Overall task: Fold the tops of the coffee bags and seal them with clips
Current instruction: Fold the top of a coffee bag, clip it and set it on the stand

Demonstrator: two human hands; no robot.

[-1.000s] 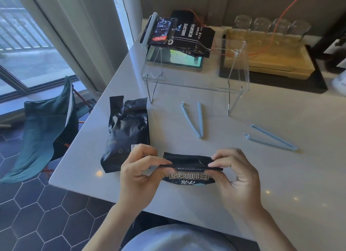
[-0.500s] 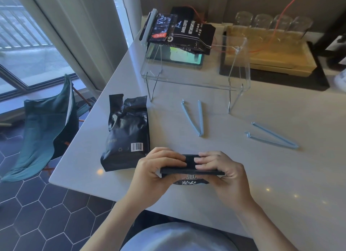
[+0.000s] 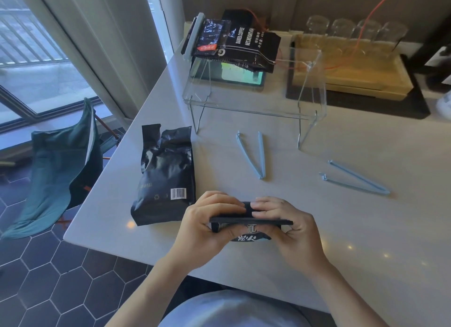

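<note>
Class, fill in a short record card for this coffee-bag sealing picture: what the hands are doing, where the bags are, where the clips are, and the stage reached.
Left hand: grips the folded top of the small bag
Right hand: grips the same fold
Unsealed bag: lies flat on the table, top crumpled open
Sealed bags: on the clear stand
Open clip, near: lies unused beyond the hands
Open clip, right: lies unused
Stage: fold held, no clip on it yet

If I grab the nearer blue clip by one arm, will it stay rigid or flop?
The nearer blue clip lies open in a V, so the free arm probably swings at the hinge. Its thin arms look light and may slide on the smooth table.
</note>
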